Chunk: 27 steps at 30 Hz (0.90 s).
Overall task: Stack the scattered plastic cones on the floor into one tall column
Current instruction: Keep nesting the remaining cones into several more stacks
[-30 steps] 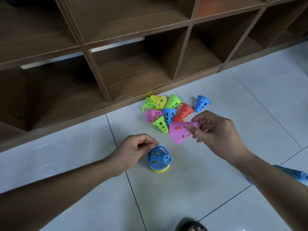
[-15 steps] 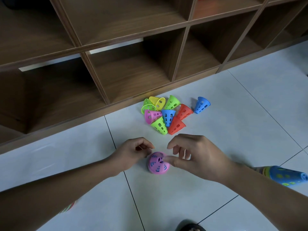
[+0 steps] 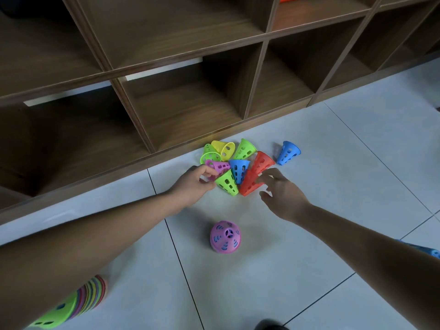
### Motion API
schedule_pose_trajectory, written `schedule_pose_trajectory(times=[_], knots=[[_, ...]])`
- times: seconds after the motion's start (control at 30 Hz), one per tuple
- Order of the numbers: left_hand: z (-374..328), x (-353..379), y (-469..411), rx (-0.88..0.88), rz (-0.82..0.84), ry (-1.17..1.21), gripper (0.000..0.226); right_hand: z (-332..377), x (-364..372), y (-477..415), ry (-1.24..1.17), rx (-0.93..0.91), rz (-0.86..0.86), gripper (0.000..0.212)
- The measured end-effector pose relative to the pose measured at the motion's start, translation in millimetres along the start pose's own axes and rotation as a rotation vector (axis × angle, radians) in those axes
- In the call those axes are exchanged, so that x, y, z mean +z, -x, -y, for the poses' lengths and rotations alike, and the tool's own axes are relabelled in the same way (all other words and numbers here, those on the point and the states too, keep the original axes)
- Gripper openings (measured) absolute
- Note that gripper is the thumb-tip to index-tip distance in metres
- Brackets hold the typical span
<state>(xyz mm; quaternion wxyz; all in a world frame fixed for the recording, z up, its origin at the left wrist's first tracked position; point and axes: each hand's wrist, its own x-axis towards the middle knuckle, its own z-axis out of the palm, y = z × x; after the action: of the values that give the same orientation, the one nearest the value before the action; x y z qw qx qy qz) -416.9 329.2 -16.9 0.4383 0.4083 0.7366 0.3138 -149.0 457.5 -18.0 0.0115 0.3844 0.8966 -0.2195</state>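
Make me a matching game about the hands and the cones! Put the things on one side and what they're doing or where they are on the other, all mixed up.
Things:
1. left hand
2. right hand
3. pink-topped stack
4. lone blue cone

States:
A. apart from the pile, on its right
B. open, fingers spread at a red cone
C. standing upright, no hand on it
D. pinching a pink cone in the pile

Pairs: 1-D, 2-B, 3-C, 4-A

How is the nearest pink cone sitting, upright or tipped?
Upright: the pink cone stands on its wide rim, narrow top toward the camera.
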Motion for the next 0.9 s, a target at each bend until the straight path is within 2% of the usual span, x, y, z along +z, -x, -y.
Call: schedule_pose_trajectory(times=[0.13, 0.33, 0.47, 0.63, 0.77, 0.9], knots=[[-10.1, 3.5, -16.9, -0.011, 0.028, -0.001, 0.037, -0.7, 4.2, -4.2, -0.068, 0.007, 0.076, 0.042], [-5.0, 9.7, -22.5, -0.100, 0.157, -0.011, 0.053, 3.2, 10.2, 1.4, -0.059, 0.023, 0.076, 0.034], [-0.2, 7.9, -21.0, -0.105, 0.112, 0.036, 0.043, 11.3, 9.5, 10.4, -0.119, 0.053, 0.066, 0.029], [10.5, -4.9, -7.0, -0.061, -0.070, 0.070, 0.018, 20.2, -4.1, 22.2, -0.200, 0.062, -0.185, 0.013], [13.4, -15.0, 13.5, -0.039, -0.199, 0.174, 0.010, 30.8, -21.6, 31.7, -0.386, 0.121, -0.240, 0.023], [7.0, -25.2, 33.4, -0.038, -0.240, 0.352, 0.008, 46.0, -37.5, 42.4, -0.843, 0.248, -0.157, 0.018]])
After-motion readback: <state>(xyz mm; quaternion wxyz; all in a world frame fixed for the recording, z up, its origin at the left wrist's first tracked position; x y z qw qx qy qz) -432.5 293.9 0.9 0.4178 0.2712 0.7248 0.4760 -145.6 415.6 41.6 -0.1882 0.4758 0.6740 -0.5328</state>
